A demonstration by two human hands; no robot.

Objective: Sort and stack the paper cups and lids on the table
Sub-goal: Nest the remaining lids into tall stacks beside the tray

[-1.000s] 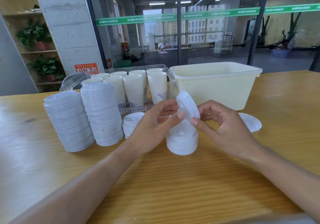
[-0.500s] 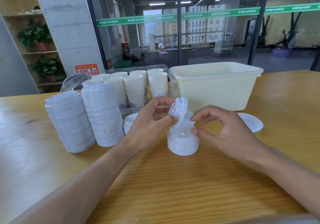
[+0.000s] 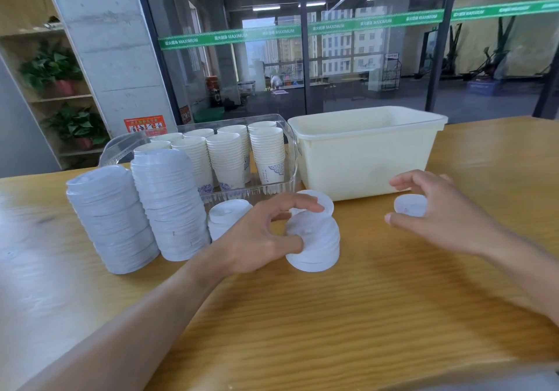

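L hand (image 3: 260, 239) pinches short lid stack (image 3: 314, 242); R hand (image 3: 438, 218) loose-curled over loose lid (image 3: 410, 205) near bin (image 3: 366, 155) front edge.

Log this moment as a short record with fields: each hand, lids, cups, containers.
left hand: thumb and fingers curled round the short lid stack, placing a lid on top
right hand: fingers spread over a loose lid; grip not clear
tall lid stacks: two, left on the table
cups: nested stacks inside the clear tray
cream bin: behind the hands; contents not visible
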